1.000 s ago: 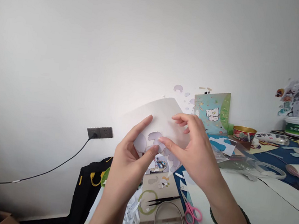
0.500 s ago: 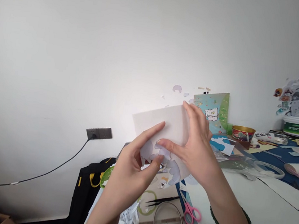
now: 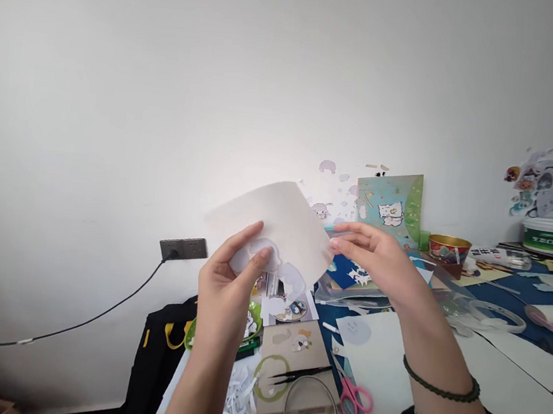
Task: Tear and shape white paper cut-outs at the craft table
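Right hand (image 3: 375, 259) now off sheet (image 3: 279, 224) — left hand (image 3: 229, 288) grip pinched.

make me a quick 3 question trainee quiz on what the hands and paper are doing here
1. True or false: the left hand pinches the white paper sheet with pale lilac cut-outs at its lower left edge.
2. Which lies nearest the black tweezers on the table? A) pink-handled scissors B) green-and-white tub C) round gold tin
3. Fill in: the right hand wears a dark beaded ____ on its wrist.

Key:
1. True; thumb in front, fingers behind.
2. A
3. bracelet; this hand's fingertips sit at the sheet's right edge, whether in a grip cannot be told.
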A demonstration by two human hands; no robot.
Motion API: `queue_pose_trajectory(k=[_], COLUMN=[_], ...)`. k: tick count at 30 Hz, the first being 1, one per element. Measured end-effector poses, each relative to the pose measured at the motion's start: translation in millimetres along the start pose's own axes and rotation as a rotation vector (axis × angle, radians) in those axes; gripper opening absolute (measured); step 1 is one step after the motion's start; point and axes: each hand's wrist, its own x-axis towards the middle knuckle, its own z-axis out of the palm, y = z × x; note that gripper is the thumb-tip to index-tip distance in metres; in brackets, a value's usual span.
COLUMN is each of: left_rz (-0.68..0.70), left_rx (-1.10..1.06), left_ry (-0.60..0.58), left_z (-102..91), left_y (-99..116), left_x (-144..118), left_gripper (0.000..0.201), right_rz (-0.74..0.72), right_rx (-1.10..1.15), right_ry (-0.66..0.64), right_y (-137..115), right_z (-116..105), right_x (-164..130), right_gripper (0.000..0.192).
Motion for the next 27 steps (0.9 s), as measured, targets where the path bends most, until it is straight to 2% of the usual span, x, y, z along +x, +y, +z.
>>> queue_pose_trajectory(k=[2,4,5,7,9,10,14,15,16,18,19,20,22,25,27], left_rz=[-0.004,0.005,0.018,0.05,0.075,0.087,0.163,0.188,0.214,0.251,0.264,0.277,0.293,0.244,0.167], left_rx=[0.006,0.004,0.0,-0.002,0.009,0.016,0.01,0.003,-0.003,0.005,0.019,0.033,0.031,-0.034,-0.061], left_ry=[0.024,0.06,0.081,0.113,0.119,0.113,0.108,0.123,0.143,0.174,0.182,0.187,0.181,0.173,0.162], left_z=[2.5,5.5,6.8,8.2,7.9,7.1,4.1,4.3,5.1,8.0,9.7,11.3,12.8,9.7,5.1], left_y=[-2.1,-2.8,-2.7,-2.2,-2.7,-3.7,-12.5,-15.1,-17.4,-20.3,-20.6,-20.2,-17.2,-11.3,-9.0], left_x=[-0.6,-1.9,-2.7,-3.8,-4.1,-4.0,-4.2,-4.9,-6.0,-8.8,-10.4,-11.7,-12.9,-9.4,-3.9], left_gripper=[0.031,0.034,0.038,0.045,0.052,0.054,0.059,0.06,0.06,0.06,0.061,0.065,0.08,0.108,0.106], right_rz=[-0.013,0.022,0.066,0.158,0.189,0.177,0.047,0.027,0.015,0.0,-0.015,-0.03,-0.049,-0.058,-0.054], right_rx=[0.001,-0.025,-0.008,0.115,0.31,0.419,0.767,0.809,0.828,0.801,0.761,0.715,0.624,0.545,0.512], right_ry=[0.066,0.176,0.181,0.091,-0.02,-0.036,0.057,0.003,-0.106,-0.375,-0.459,-0.484,-0.419,-0.333,-0.324], right_y=[5.9,10.8,12.7,15.1,15.7,15.3,9.9,8.0,6.1,3.1,2.1,1.5,1.4,2.0,1.3], right_z=[-3.4,-3.3,-2.3,1.3,6.3,9.1,22.5,27.1,32.4,44.6,50.9,56.6,63.9,61.3,53.3], right_x=[2.9,5.2,6.4,9.2,12.3,13.7,12.8,10.5,7.4,0.2,-3.3,-6.2,-9.5,-8.5,-6.1], right_gripper=[0.044,0.054,0.059,0.06,0.052,0.049,0.047,0.045,0.043,0.038,0.035,0.031,0.026,0.022,0.018])
